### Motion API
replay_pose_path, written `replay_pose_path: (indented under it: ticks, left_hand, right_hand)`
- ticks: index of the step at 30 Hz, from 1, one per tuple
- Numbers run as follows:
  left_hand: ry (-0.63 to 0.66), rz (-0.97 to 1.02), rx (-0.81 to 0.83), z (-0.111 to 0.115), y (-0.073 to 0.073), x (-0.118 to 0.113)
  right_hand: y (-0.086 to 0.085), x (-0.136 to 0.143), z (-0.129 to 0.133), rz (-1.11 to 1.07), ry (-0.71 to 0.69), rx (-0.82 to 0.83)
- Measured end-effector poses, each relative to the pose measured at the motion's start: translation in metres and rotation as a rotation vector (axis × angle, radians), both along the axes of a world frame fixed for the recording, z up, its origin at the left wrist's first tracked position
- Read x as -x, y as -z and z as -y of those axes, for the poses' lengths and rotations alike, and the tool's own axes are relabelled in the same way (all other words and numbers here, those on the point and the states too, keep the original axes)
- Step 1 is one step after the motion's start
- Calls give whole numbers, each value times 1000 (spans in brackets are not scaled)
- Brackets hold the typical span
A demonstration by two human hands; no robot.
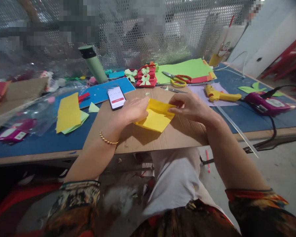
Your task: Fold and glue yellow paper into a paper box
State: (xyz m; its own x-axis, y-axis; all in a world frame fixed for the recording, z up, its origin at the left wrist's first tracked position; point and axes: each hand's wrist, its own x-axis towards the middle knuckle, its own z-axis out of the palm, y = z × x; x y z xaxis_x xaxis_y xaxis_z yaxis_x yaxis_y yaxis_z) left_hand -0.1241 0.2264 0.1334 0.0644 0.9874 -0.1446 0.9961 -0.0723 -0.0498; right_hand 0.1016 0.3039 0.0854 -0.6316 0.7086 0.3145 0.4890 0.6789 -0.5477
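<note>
A folded piece of yellow paper lies on a brown cardboard sheet, with a fold along its far side. My left hand is closed at its left edge, fingers gripping the paper there. At the paper's right end, my right hand pinches the folded edge between thumb and fingers. Just left of my left hand rests a phone with a lit screen. Beyond the hands are scissors with red and yellow handles, and red paper pieces with pale green bows.
To the right are a yellow glue gun, a clear glue stick and a purple power box with cables. On the left lie a yellow sheet and another purple box. A green bottle stands behind.
</note>
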Motion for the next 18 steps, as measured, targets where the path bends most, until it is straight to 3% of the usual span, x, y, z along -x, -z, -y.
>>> replay_pose_path:
  ticks: [8,14,18]
  left_hand:
    - [28,-16,-19,-5,6,1]
    - [1,-11,30,-4,6,-1]
    - [63,67,-21,-5,13,0]
  right_hand:
    - [0,-6,2,-41,-32,-37]
    - [-5,-4,8,9,-199,-28]
    - [-4,0,9,59,-252,-39]
